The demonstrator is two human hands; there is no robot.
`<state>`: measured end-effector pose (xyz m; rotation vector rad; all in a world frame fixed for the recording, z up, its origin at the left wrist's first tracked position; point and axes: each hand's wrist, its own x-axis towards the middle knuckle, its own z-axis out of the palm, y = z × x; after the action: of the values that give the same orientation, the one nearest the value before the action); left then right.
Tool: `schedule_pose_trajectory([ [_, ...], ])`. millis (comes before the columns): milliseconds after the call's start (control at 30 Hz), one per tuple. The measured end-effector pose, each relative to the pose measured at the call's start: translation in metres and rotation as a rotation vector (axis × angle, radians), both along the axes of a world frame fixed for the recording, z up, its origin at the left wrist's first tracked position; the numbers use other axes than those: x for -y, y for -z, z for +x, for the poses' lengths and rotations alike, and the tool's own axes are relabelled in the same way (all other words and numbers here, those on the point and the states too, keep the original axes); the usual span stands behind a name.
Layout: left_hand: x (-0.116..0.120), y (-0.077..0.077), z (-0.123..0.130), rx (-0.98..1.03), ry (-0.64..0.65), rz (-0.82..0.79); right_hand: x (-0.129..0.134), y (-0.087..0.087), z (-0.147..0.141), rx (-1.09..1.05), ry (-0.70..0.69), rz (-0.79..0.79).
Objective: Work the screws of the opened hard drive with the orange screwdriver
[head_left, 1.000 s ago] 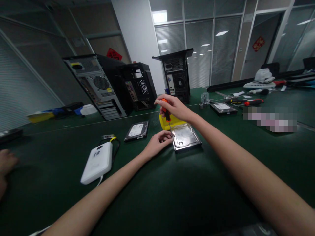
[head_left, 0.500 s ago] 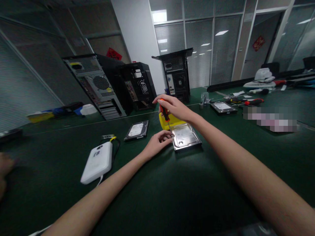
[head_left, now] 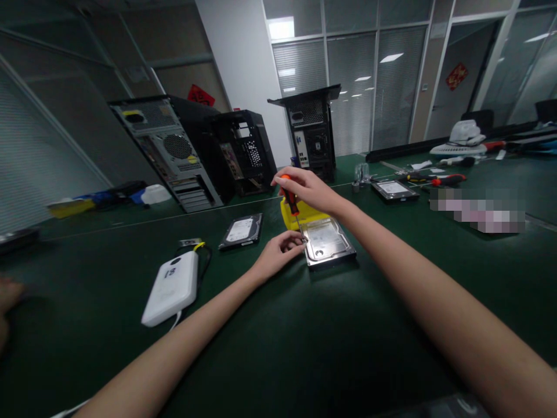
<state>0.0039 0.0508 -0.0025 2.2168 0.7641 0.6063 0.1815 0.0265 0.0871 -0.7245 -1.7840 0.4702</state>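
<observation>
A silver hard drive (head_left: 328,242) lies on the green table, label side not showing, against a yellow box (head_left: 307,216). My right hand (head_left: 304,187) grips a red and black screwdriver (head_left: 291,202) from above, its shaft slanting down to the left edge of the drive. Curled beside that edge, my left hand (head_left: 281,252) has its thumb and fingertips together near the screwdriver tip; whatever they pinch is too small to make out. Another hard drive (head_left: 241,230) with a white label lies to the left.
A white power bank (head_left: 173,287) marked 18 sits at the left. Computer cases (head_left: 198,157) stand behind. At the right are a third hard drive (head_left: 394,190), pliers (head_left: 448,180) and a blurred pink item (head_left: 483,215). Another person's hand (head_left: 9,295) is at the left edge.
</observation>
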Motion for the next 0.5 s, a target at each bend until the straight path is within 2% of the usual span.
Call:
schedule_pose_trajectory([
  [300, 0.0003, -0.0014, 0.0, -0.006, -0.007, -0.008, -0.003, 0.0031, 0.0003, 0.011, 0.078, 0.011],
  [500, 0.0002, -0.0006, 0.0002, -0.005, -0.002, 0.008, -0.0016, 0.0043, -0.0012, -0.017, 0.004, -0.055],
])
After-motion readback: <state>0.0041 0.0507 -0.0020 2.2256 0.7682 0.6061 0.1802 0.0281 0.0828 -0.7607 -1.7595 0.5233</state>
